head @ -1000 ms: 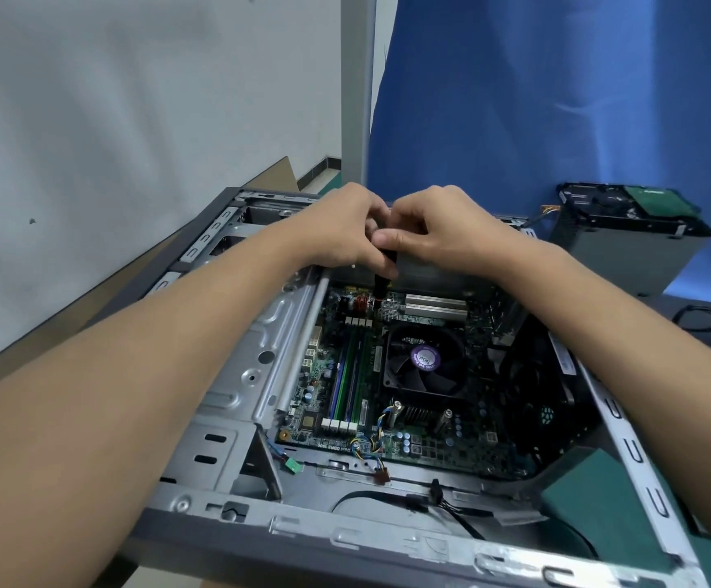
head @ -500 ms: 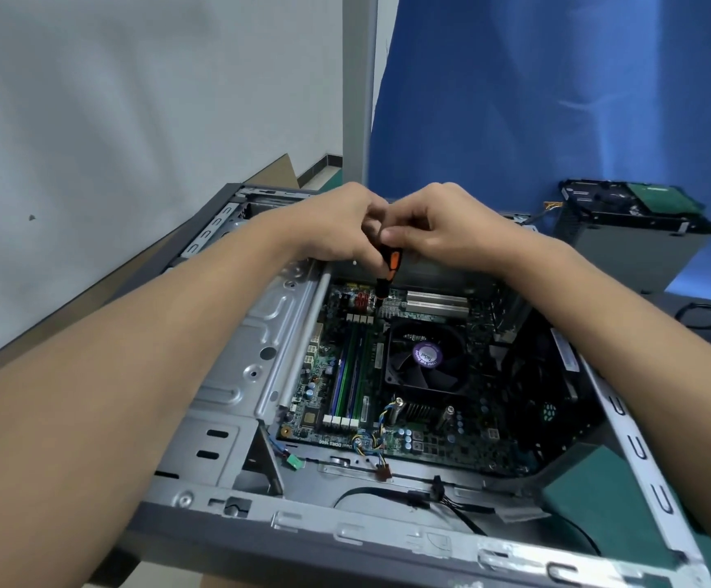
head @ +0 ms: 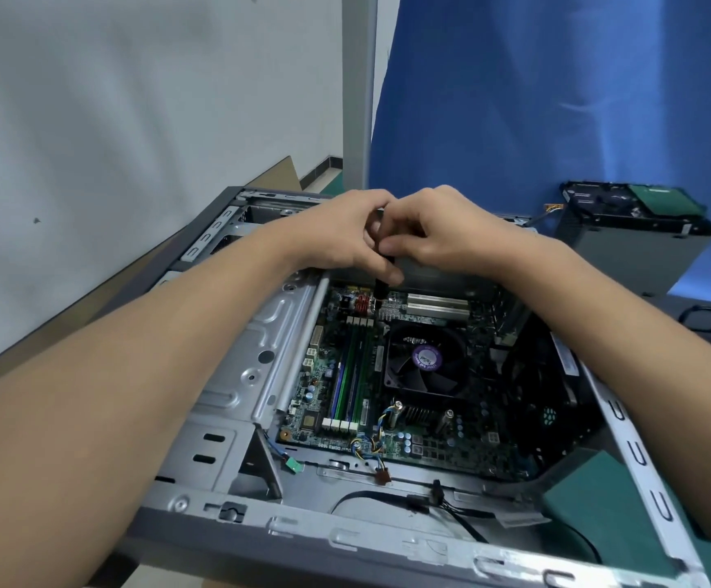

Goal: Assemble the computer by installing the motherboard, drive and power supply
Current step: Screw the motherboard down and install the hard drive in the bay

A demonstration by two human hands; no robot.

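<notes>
The left hand (head: 337, 235) and the right hand (head: 438, 235) are meeting over the far edge of the case (head: 345, 541), touching each other. Both are curling their fingers round a slim dark screwdriver (head: 381, 286). The left thumb is lying along its shaft, and the right fingers are closing over its top, which is hidden. The shaft is pointing almost straight down. Its tip is meeting the motherboard (head: 443, 443) near the board's far edge, toward its far-left corner, just beside a small finned heatsink (head: 390, 309). Whether it is sitting in a screw head cannot be told.

The motherboard is lying flat on the case floor, under the hands and reaching back toward the near edge, with the black fan (head: 426, 362) at its middle. It is likely stiff but fragile: thin, crowded with small parts, and easily scratched by a slipping tip. Any handling is best done by its bare edges, never by the fan or sockets.

Beyond the case's far-right corner, well apart from the hands, a grey metal box is standing, probably the power supply (head: 625, 265). What looks like the drive (head: 659, 201) is resting on top. Both are probably heavy and rigid, best gripped by their side walls.
</notes>
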